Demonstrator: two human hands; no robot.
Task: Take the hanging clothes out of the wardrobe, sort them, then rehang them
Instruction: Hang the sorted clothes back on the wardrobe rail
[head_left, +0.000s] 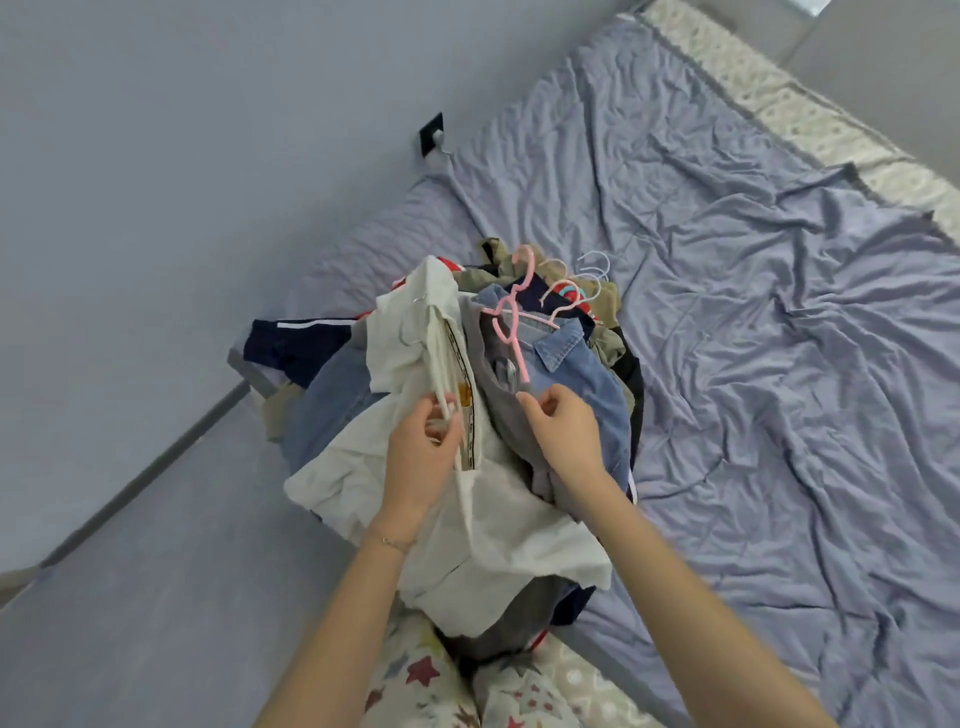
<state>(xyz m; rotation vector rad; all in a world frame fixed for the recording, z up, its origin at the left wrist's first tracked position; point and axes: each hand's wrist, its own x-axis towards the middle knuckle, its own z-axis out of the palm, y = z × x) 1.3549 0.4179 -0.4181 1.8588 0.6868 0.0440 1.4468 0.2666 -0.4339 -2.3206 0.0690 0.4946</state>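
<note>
Two pinches: left hand (422, 442) on white shirt (498, 525), right hand (563, 432) on away-pointing grey shirt (500, 400)

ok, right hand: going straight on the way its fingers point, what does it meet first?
The right hand pinches the grey garment. Going straight on, it would probably meet the pink hanger lying in that garment's neck, just beyond the fingertips. Depth is hard to judge from one view.
</note>
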